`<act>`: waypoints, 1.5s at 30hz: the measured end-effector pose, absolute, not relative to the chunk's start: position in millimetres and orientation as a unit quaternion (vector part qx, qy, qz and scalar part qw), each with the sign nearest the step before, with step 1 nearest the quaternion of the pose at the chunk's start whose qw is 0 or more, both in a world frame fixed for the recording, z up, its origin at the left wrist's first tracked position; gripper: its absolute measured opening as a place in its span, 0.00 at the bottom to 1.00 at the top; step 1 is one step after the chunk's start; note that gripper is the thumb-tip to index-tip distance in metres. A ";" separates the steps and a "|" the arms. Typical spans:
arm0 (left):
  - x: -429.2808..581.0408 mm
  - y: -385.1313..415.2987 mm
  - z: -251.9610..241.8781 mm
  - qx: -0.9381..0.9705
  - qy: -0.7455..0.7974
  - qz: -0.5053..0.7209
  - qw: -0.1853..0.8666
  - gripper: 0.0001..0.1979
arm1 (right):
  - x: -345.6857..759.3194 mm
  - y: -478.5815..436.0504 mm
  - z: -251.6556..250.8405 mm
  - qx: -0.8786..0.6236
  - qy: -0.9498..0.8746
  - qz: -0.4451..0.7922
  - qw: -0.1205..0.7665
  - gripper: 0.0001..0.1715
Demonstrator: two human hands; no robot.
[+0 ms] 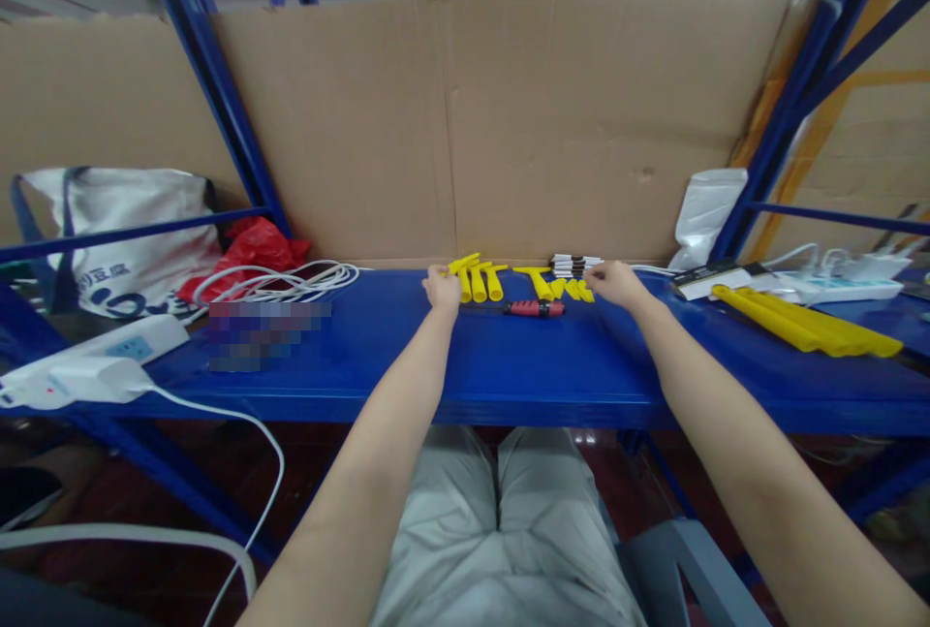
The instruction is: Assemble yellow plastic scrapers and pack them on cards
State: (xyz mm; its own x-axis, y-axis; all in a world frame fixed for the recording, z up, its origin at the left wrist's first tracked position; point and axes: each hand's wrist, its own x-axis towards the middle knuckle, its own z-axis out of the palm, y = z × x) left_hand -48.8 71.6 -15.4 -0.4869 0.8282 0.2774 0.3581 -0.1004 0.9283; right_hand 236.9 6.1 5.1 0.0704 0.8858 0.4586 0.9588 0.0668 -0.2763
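Note:
My left hand point(442, 288) is closed at the left end of a row of yellow T-shaped plastic pieces, its fingertips on the top of the leftmost T-shaped piece point(463, 266). Beside it, other T-shaped pieces point(495, 284) lie close together, and one more T-shaped piece point(540, 282) lies further right. My right hand point(612, 281) has its fingers pinched at the small yellow pieces point(573, 289); whatever is between the fingertips is too small to make out. Left of that hand is a stack of white-and-black pieces point(571, 265). A screwdriver point(534, 308) with a red-and-black handle lies in front of the row.
Long yellow parts point(806, 322) lie at the right by a white power strip point(847, 288). On the left are another power strip point(108, 356), coiled white cable point(297, 283), a red bag point(262, 249) and a cloth bag point(138, 239). Cardboard point(552, 123) stands behind the blue shelf point(538, 365).

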 end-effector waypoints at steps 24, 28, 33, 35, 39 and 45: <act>-0.9 25.2 -3.9 0.678 0.347 0.526 0.378 0.10 | 199.3 -0.8 18.1 -0.515 -0.432 0.344 0.656 0.08; -2.4 22.4 -9.7 0.770 0.385 0.475 0.183 0.18 | 196.2 0.5 17.7 -0.533 -0.435 0.321 0.651 0.09; -1.0 11.6 -10.1 0.833 0.420 0.356 0.059 0.18 | 188.3 1.4 14.6 -0.542 -0.474 0.288 0.631 0.08; 0.0 8.3 -9.0 0.838 0.429 0.334 0.045 0.17 | 182.4 1.0 13.0 -0.534 -0.491 0.289 0.624 0.08; 1.2 7.1 -8.7 0.832 0.443 0.333 0.029 0.15 | 167.9 -1.9 9.3 -0.510 -0.540 0.311 0.593 0.07; -3.2 12.3 -8.7 0.827 0.454 0.332 0.017 0.13 | 157.8 -6.0 5.7 -0.489 -0.638 0.319 0.502 0.08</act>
State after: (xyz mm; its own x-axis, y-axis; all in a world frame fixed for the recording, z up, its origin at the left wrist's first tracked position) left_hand -3.2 12.3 -8.7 0.3671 0.7623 0.5331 0.7392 -0.5869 0.3303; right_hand 157.8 -6.0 5.7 -0.0174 0.9441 0.3291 0.3027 0.3186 -0.8982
